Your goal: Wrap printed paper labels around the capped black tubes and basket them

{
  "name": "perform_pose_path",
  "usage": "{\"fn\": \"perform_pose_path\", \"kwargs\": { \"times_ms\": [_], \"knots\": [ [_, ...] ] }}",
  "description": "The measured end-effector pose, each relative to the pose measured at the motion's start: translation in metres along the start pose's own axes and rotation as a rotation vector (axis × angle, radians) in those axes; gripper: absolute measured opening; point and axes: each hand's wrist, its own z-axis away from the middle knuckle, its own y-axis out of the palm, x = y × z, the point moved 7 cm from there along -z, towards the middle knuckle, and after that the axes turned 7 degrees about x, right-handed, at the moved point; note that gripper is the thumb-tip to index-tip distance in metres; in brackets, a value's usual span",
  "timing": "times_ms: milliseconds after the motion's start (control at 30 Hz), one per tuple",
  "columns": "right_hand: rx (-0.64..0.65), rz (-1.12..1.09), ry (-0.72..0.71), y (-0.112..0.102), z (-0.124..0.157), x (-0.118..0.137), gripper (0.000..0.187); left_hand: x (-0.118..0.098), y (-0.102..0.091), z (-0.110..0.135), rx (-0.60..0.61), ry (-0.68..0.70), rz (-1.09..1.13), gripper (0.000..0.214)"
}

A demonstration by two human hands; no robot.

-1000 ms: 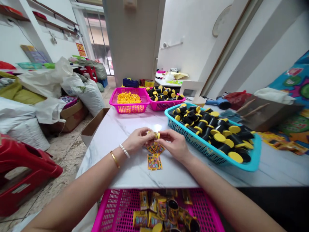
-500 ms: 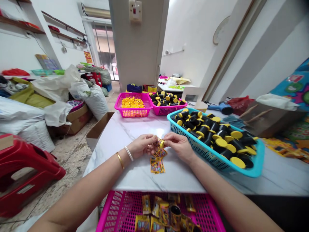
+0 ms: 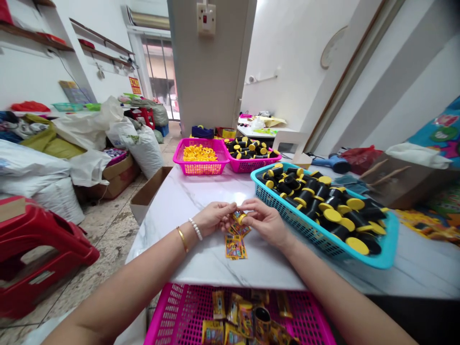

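Over the white marble-patterned table, my left hand (image 3: 218, 218) and my right hand (image 3: 266, 221) meet fingertip to fingertip. Between them they pinch a small yellow printed sleeve (image 3: 240, 218); a rounded yellow edge shows, but fingers cover much of it, and whether anything is inside I cannot tell. Just below lie several flat printed sleeves (image 3: 235, 247), yellow with coloured pictures, partly overlapping. To the right of my right hand stands a turquoise basket (image 3: 298, 224) heaped with black cylinders with yellow lids (image 3: 332, 214).
Behind stand a pink basket of small yellow parts (image 3: 199, 153) and another of black cylinders (image 3: 253, 147). Below the table's front edge, a pink basket (image 3: 172, 316) holds sleeved canisters (image 3: 246, 318). A red stool (image 3: 46, 249) and open carton (image 3: 151, 191) are at left.
My right hand's fingers have shifted and now curl further over the top of the printed sleeve. The whole view has shifted slightly; the baskets stay where they stood.
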Motion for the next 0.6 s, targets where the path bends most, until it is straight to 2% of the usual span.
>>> {"fn": "perform_pose_path", "kwargs": {
  "times_ms": [100,167,267,400,500,600],
  "knots": [
    [-0.037,0.029,-0.033,-0.001,0.002,0.002,0.012,0.000,0.005,0.000,0.052,0.004,0.038,0.045],
    [-0.058,-0.004,-0.040,-0.002,0.003,0.003,0.012,0.000,0.007,0.000,0.080,-0.004,0.028,0.043],
    [-0.019,-0.040,-0.023,0.000,0.004,0.001,0.011,0.004,0.006,0.000,0.052,-0.061,-0.032,0.048],
    [0.040,0.112,-0.078,0.003,0.002,0.001,0.012,0.006,0.004,0.000,0.009,-0.081,-0.037,0.053],
    [0.004,0.104,-0.112,0.002,0.003,0.005,0.007,0.005,0.009,0.003,0.066,-0.068,-0.024,0.049],
    [0.037,-0.006,-0.053,0.003,0.013,0.014,0.008,0.008,0.019,0.010,0.189,-0.138,-0.085,0.050]
  ]
}}
